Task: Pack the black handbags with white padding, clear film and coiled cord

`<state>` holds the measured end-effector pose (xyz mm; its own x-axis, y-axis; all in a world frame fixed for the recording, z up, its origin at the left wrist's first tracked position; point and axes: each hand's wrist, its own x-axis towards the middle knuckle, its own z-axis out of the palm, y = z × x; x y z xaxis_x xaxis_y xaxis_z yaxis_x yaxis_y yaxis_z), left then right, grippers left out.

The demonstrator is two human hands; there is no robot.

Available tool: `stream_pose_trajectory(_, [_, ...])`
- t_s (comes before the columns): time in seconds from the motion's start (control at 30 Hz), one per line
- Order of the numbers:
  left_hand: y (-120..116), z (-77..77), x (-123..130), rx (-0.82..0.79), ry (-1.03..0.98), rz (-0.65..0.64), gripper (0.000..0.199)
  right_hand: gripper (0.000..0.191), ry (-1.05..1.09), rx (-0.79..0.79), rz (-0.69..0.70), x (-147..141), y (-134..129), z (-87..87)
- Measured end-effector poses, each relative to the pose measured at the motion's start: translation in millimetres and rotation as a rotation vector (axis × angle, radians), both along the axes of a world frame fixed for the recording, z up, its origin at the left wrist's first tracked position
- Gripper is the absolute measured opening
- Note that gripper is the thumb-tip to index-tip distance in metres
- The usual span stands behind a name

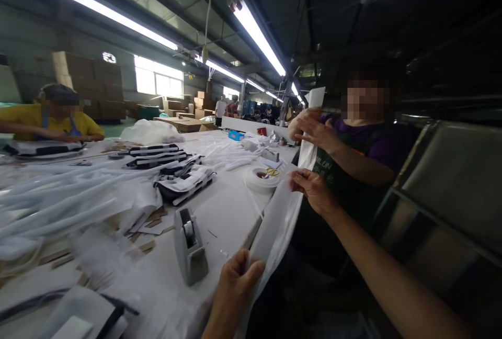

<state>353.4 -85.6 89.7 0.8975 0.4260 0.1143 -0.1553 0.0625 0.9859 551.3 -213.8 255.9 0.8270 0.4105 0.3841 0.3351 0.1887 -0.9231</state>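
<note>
A long white translucent strip (pixel 276 218) runs slantwise beside the table edge. Low in the view, my left hand (pixel 239 281) pinches the strip between thumb and fingers. Farther up, my right hand (pixel 311 188) is closed on the strip's right edge. Beyond it, a co-worker in a dark apron has both hands at the strip's upper end. A grey tape dispenser (pixel 190 245) stands on the table left of my hands. Near the table edge lies a roll of white tape (pixel 261 178) with yellow-handled scissors (pixel 271 172) on it.
Black and white folded pieces (pixel 184 179), white plastic sleeves (pixel 74 190) and cardboard scraps cover the table (pixel 223 203). A blue box (pixel 236 135) sits farther back. Another person in yellow works at the far left. A metal-framed rack (pixel 451 187) stands at the right.
</note>
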Motion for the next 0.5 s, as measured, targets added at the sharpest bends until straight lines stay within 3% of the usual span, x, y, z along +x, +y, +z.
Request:
stream_pose_trajectory(0.2, [-17.0, -25.1, -8.4, -0.005, 0.001, -0.026, 0.043, 0.045, -0.21, 0.009, -0.16, -0.9, -11.9, 13.9])
stream_pose_trajectory(0.37, [-32.1, -34.4, -10.3, -0.042, 0.028, -0.107, 0.047, 0.04, -0.42, -0.151, -0.252, -10.3, -28.2, 28.4])
stream_pose_trajectory(0.5, [-42.2, -39.1, -10.0, -0.035, 0.036, -0.171, 0.049, 0.04, -0.438, -0.202, -0.268, -15.9, -40.6, 34.0])
